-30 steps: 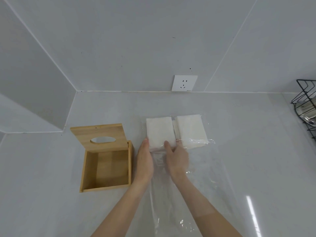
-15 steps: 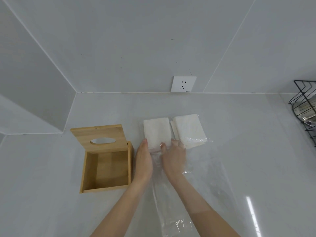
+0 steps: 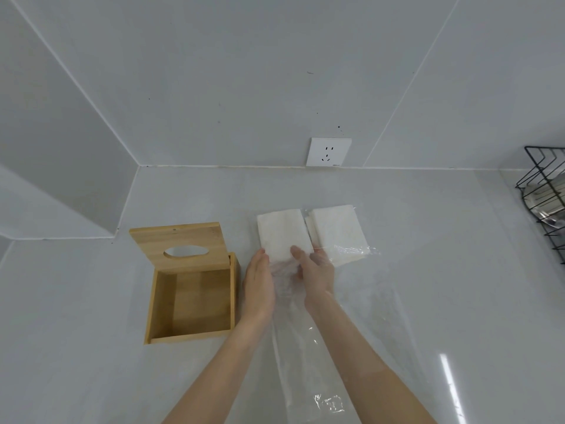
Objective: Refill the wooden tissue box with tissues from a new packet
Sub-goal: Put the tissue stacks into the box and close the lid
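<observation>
The wooden tissue box (image 3: 191,304) lies open and empty at the left, its lid (image 3: 180,243) with an oval slot tipped back. Two white tissue stacks lie side by side to its right: the left stack (image 3: 282,234) and the right stack (image 3: 336,234), partly under clear plastic wrap (image 3: 305,347) that trails toward me. My left hand (image 3: 258,289) presses edge-on against the near left corner of the left stack. My right hand (image 3: 315,273) grips the same stack's near right corner, with the thumb on top and the wrap bunched between both hands.
A white wall socket (image 3: 328,152) sits on the back wall just above the grey counter (image 3: 76,347). A black wire rack (image 3: 544,197) holding metal ware stands at the far right edge. A wall corner juts in at the left.
Both hands have stayed at the near edge of the left stack. That stack has shifted slightly left, away from the right stack, and the wrap has slid a little.
</observation>
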Tool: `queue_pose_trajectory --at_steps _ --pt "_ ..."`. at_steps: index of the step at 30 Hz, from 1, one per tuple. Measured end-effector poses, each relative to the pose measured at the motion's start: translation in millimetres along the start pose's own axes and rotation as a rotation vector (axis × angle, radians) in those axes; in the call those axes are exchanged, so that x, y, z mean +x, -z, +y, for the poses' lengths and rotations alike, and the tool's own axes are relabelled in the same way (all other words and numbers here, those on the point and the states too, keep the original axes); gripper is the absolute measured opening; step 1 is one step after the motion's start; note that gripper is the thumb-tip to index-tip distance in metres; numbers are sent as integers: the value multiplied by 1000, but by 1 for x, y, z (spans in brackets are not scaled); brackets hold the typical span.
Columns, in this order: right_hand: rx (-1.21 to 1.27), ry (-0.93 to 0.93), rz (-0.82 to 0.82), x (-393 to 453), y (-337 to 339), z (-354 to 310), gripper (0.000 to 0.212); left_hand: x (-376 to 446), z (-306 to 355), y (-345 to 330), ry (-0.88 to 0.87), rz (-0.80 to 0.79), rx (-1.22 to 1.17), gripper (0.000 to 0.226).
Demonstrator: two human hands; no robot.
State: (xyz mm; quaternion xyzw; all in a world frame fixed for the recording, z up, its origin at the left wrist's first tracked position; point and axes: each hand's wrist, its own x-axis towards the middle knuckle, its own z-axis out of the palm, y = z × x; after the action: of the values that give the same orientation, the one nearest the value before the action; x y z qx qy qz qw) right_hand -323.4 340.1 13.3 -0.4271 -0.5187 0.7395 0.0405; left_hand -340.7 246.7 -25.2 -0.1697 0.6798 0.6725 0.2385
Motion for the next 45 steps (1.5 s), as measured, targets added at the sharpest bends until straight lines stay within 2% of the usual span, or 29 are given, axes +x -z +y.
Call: queue_pose_trajectory --at_steps 2,5,11,12,14,15,17,18,21,25,28,30,31,33,36,41,45 --pt "-2 20 19 1 0 1 25 1 -1 0 4 5 1 59" --pt "-5 51 32 -3 -2 -2 13 0 2 0 3 7 6 61" --pt "44 3 47 1 -2 0 47 2 -2 0 -1 -7 -33 61" --pt "62 -24 45 1 -2 0 46 1 -1 1 1 -2 -34 60" --pt "72 -60 34 4 -1 3 23 0 0 2 7 -3 -26 61" --pt "66 -79 31 5 -2 4 20 -1 1 2 10 -7 -23 62" --pt "51 -106 13 5 -2 4 37 -3 4 2 22 7 -23 65" --pt "41 -101 23 6 -2 4 38 -7 8 1 30 16 -22 64" --pt "35 -50 27 7 -5 5 21 -25 27 -2 15 87 -14 51" --pt "48 -8 49 9 -7 10 30 -54 27 -4 55 150 63 49" --pt "107 -73 -21 7 -1 11 16 -70 3 2 124 168 82 50" --pt "144 -76 -66 4 6 11 19 -82 -12 6 160 168 54 51" --pt "141 -60 -81 3 10 12 17 -88 -15 7 164 165 21 46" --pt "151 -43 -106 -1 18 14 18 -97 -18 8 137 170 -26 11" --pt "146 -54 -128 -11 31 17 13 -98 -13 7 77 215 -74 31" --pt "177 -52 -175 -31 64 32 12 -90 -11 7 36 219 -73 26" --pt "142 -78 -194 -48 94 45 21 -88 -21 7 21 253 -33 19"
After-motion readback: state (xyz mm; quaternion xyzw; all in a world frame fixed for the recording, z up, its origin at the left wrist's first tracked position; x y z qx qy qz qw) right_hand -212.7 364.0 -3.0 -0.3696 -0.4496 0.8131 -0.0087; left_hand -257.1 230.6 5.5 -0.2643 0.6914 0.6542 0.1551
